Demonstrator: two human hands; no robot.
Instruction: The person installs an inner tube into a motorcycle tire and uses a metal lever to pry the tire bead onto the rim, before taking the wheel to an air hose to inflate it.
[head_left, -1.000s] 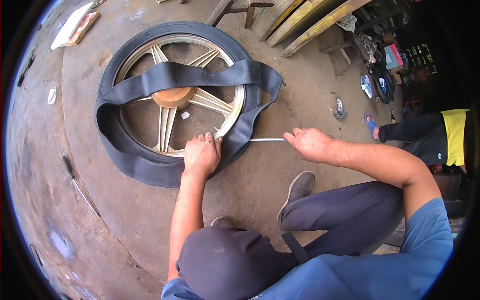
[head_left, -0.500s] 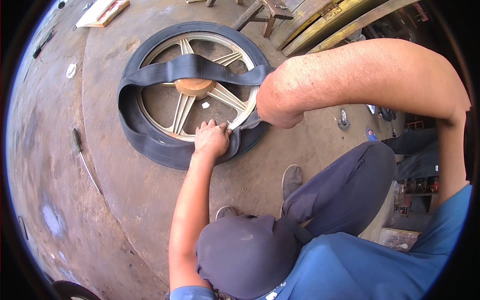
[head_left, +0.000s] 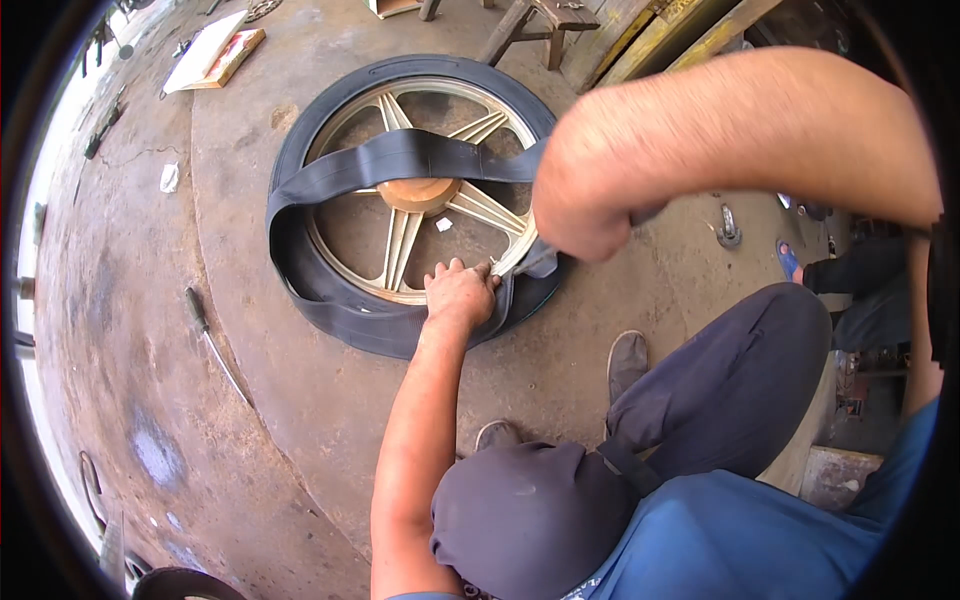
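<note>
A motorcycle wheel with pale spoked rim and black tire lies flat, with a wooden disc at its hub. A limp black inner tube drapes across it and round its near side. My left hand presses on the tube and rim near the valve, fingers spread. My right hand, blurred, is closed on a metal lever at the rim's right; its fingers are mostly hidden.
A long screwdriver lies left on the concrete floor. Wooden stool and yellowed planks stand behind the wheel. A board lies back left. A co-worker's leg in blue sandal is at right; a metal fitting lies nearby.
My right arm has risen and swung left to the rim, bringing the lever from outside the tire over it. My left hand's fingers have spread. The whole view has shifted.
</note>
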